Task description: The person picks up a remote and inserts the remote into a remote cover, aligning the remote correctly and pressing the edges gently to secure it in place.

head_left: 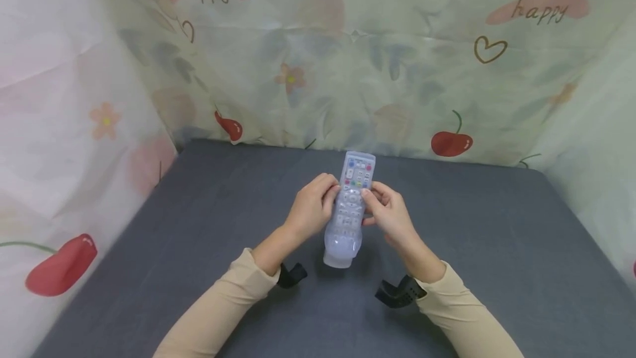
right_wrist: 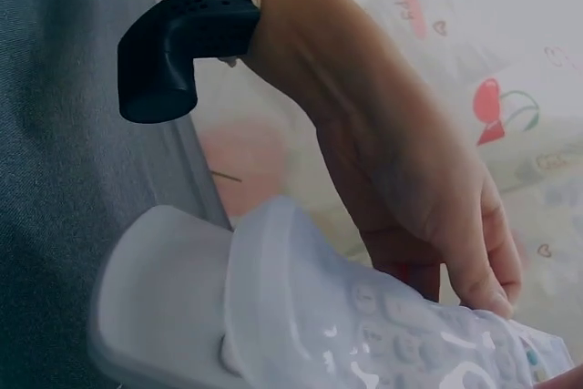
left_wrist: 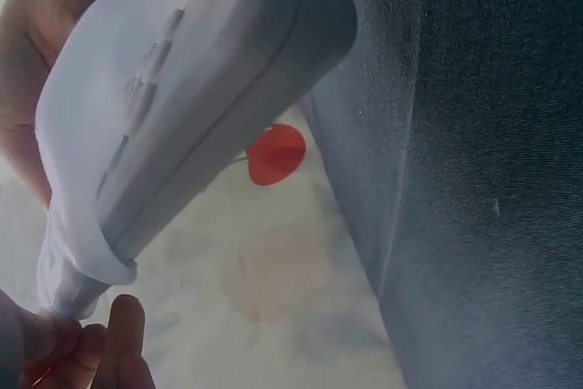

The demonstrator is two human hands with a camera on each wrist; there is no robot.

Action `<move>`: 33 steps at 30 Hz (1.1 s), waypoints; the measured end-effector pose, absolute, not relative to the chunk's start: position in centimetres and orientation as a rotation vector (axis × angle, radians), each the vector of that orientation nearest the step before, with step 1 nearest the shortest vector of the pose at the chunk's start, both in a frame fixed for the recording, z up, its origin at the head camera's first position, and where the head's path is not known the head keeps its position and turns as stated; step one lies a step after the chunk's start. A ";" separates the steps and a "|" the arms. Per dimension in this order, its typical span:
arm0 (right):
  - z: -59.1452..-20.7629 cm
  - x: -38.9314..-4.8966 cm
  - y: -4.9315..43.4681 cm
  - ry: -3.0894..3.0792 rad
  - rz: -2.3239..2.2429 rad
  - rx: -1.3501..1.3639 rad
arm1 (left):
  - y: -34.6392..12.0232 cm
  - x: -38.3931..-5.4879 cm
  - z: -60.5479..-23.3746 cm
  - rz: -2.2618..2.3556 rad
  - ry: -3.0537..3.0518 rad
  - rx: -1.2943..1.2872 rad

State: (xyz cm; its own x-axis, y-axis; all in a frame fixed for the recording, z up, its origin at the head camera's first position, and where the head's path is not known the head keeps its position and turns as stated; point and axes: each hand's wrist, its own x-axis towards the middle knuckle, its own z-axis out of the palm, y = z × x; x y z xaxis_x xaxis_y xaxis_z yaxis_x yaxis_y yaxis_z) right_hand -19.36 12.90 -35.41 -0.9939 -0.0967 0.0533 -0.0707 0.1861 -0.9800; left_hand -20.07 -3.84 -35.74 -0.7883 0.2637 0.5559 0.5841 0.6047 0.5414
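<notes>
I count 1 remote (right_wrist: 159,289), 1 cover (right_wrist: 273,289), 2 hands (head_left: 310,206) (head_left: 395,217), 2 sleeves (head_left: 223,297) (head_left: 459,314), 2 brackets (head_left: 293,276) (head_left: 397,294), 1 table (head_left: 223,192)

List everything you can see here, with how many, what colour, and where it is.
remote control: 1, pale grey with some coloured buttons, held above the table, one end bare
cover: 1, translucent whitish, around the rest of the remote control
table: 1, dark grey, beneath the hands
printed cloth: count unclear, pale with red cherries, behind and beside the table
wrist mounts: 2, black, one at each wrist
sleeves: 2, beige, one on each forearm
hands: 2, bare, left hand and right hand gripping the cover from opposite sides
</notes>
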 end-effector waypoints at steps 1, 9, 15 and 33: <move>-35.4 -19.4 12.9 2.406 -1.982 -0.166 | -3.9 -20.0 -35.8 -1.039 -2.417 -0.675; -34.9 -19.4 13.4 2.424 -1.938 -0.178 | -3.8 -20.2 -35.7 -1.211 -2.456 -0.702; -34.2 -19.6 14.0 2.449 -1.852 -0.245 | -3.7 -20.3 -35.3 -1.554 -2.467 -0.650; -34.7 -19.8 13.7 2.467 -1.759 -0.293 | -3.2 -19.6 -36.1 -1.905 -2.389 -0.374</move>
State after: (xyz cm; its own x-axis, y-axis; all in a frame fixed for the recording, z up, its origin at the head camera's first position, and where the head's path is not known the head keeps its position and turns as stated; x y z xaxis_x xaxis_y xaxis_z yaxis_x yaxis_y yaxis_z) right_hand -19.81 13.71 -34.69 -0.9767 -0.2123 0.0320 -0.0995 0.3155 -0.9437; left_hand -19.62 -3.16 -36.13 -0.9685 0.1494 0.1994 0.2276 0.2051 0.9519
